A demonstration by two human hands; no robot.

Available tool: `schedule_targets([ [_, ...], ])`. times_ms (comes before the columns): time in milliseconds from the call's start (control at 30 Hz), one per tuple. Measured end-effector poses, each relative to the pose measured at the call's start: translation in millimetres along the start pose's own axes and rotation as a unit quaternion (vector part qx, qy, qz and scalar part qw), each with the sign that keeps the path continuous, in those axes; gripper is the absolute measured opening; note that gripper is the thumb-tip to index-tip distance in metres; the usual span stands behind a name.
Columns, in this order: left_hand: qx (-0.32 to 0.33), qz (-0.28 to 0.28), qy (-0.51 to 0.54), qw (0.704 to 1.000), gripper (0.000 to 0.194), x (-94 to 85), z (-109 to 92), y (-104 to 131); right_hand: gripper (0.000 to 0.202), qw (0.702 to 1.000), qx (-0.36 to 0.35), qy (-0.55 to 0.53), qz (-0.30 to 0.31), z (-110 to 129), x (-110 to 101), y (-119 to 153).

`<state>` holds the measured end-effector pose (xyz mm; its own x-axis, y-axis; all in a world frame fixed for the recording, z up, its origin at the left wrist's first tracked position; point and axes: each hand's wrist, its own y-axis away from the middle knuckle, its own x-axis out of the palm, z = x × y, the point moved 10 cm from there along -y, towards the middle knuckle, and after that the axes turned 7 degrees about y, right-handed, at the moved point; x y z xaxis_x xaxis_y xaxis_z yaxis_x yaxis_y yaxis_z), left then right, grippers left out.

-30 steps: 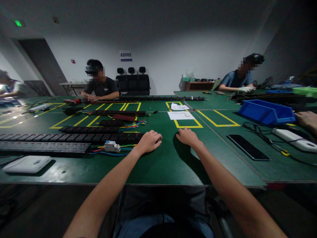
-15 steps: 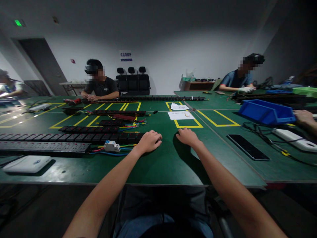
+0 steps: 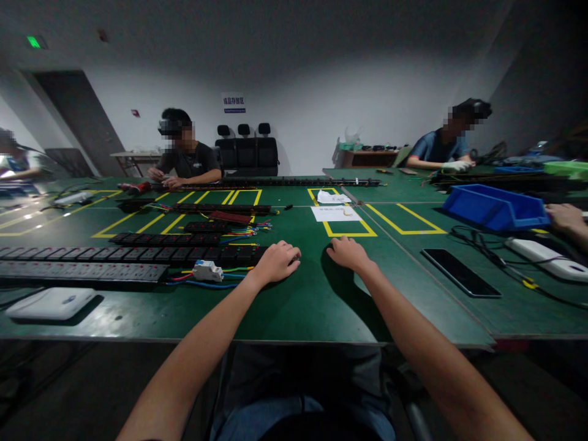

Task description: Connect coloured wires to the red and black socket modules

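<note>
My left hand (image 3: 277, 261) rests on the green table (image 3: 294, 312), fingers loosely bent and apart from the thumb, nothing seen in it. Its wrist is beside the right end of a long black power strip (image 3: 197, 253). My right hand (image 3: 348, 253) lies on the tabletop too, fingers loosely bent and holding nothing visible. Bare table separates the two hands. Left of my left hand, a white circuit breaker (image 3: 207, 271) sits among coloured wires at the end of a grey-faced power strip (image 3: 92, 273). Beyond my right hand lies a white paper sheet (image 3: 328, 214).
A phone (image 3: 460, 272), a white device with a cable (image 3: 546, 257) and a blue bin (image 3: 498, 208) are on the right. At front left lies a white box (image 3: 51, 304). Co-workers (image 3: 188, 160) sit across the table; another person's hand (image 3: 567, 217) shows at far right.
My hands have not moved. The co-worker across on the left has raised one hand slightly.
</note>
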<state>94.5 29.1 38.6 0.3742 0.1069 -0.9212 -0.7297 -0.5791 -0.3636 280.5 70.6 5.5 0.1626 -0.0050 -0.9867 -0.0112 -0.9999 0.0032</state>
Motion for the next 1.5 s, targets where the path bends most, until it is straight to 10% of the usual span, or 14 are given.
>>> schedule_targets([
  [1500, -0.071, -0.025, 0.004, 0.997, 0.028, -4.9, 4.3, 0.5, 0.045, 1.000, -0.021, 0.016, 0.005, -1.7, 12.0, -7.4],
])
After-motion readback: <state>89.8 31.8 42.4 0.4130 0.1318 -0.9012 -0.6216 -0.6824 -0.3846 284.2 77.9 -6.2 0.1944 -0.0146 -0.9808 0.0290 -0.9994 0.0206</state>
